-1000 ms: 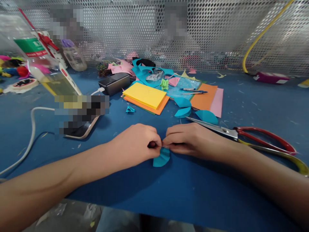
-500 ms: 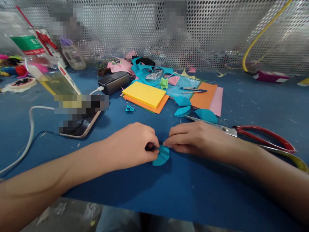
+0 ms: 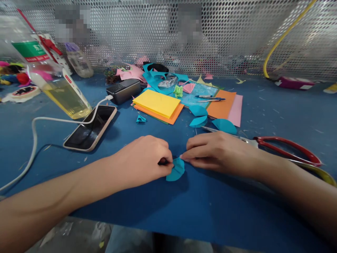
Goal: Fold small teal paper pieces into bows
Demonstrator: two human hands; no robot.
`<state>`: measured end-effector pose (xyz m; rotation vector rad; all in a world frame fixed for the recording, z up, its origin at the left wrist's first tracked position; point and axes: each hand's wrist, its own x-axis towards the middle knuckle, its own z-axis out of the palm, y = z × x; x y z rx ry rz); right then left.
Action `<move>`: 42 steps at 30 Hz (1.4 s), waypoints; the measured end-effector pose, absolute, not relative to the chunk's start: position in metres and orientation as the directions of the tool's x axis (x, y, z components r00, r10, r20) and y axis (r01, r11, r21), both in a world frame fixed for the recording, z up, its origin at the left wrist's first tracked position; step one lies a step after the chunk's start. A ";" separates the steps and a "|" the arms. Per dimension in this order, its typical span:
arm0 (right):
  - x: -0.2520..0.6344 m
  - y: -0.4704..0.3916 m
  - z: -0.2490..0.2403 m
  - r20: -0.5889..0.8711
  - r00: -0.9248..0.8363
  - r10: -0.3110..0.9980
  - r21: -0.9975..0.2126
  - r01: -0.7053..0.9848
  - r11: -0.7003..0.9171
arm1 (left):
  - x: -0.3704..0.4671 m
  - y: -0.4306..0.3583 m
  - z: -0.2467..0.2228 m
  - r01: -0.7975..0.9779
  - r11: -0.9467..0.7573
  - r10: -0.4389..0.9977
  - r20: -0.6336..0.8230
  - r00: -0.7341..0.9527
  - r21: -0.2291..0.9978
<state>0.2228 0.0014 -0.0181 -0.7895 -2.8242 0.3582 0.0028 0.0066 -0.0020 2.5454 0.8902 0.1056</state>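
Note:
A small rounded piece of blue paper point(image 3: 177, 171) with crease lines is between my hands, just above the blue table. My left hand point(image 3: 151, 156) pinches its left side between thumb and fingers. On the upper right edge of the paper, the fingertips of my right hand point(image 3: 210, 151) are pressed together. Behind the right hand lie more cut blue paper pieces point(image 3: 198, 122), one of them a folded half-round point(image 3: 224, 125). Scissors point(image 3: 286, 147) with red handles lie partly under my right forearm. A small folded blue paper piece point(image 3: 141, 119) rests beyond my left hand.
Yellow and orange paper sheets point(image 3: 158, 102) are stacked mid-table, with a pen point(image 3: 212, 99) and paper scraps point(image 3: 158, 79) behind. At left are a phone point(image 3: 91, 128), a white cable point(image 3: 34, 140), a black box point(image 3: 123, 90) and a bottle point(image 3: 63, 95). A perforated metal screen point(image 3: 231, 35) stands behind.
My right fingertips have shifted slightly right along the blue paper's upper edge. The left hand keeps its pinch, almost unmoved.

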 end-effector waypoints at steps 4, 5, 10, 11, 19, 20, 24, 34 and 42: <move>0.222 0.002 -0.018 0.098 -0.818 0.567 -0.324 0.512 0.795 | 0.003 0.006 -0.002 0.568 -0.706 0.597 -0.075 0.799 0.423; 0.222 0.002 -0.018 0.096 -0.803 0.588 -0.349 0.526 0.776 | 0.003 0.006 -0.002 0.579 -0.701 0.609 -0.073 0.790 0.417; 0.221 0.003 -0.020 0.070 -0.754 0.654 -0.488 0.546 0.682 | 0.003 0.001 -0.002 0.627 -0.707 0.645 -0.066 0.762 0.326; 0.221 0.003 -0.020 0.070 -0.748 0.660 -0.502 0.545 0.671 | 0.003 0.001 -0.002 0.618 -0.724 0.632 -0.063 0.772 0.308; 0.213 0.000 -0.020 0.090 -0.755 0.649 -0.434 0.557 0.708 | 0.003 0.003 0.001 0.630 -0.689 0.658 -0.054 0.751 0.358; 0.212 -0.001 -0.020 0.094 -0.768 0.634 -0.392 0.557 0.733 | 0.003 0.004 0.001 0.636 -0.664 0.673 -0.056 0.737 0.392; 0.211 -0.003 -0.017 0.151 -0.794 0.590 -0.201 0.559 0.804 | 0.002 0.010 0.002 0.628 -0.552 0.706 -0.092 0.702 0.549; 0.217 -0.009 -0.011 0.419 -0.683 0.598 -0.147 0.599 0.787 | 0.000 0.008 0.009 0.515 -0.477 0.762 0.044 0.646 0.712; 0.198 -0.015 -0.017 0.514 -0.457 0.726 -0.559 0.464 0.687 | 0.002 -0.003 0.008 0.453 -0.771 0.630 0.432 0.645 0.448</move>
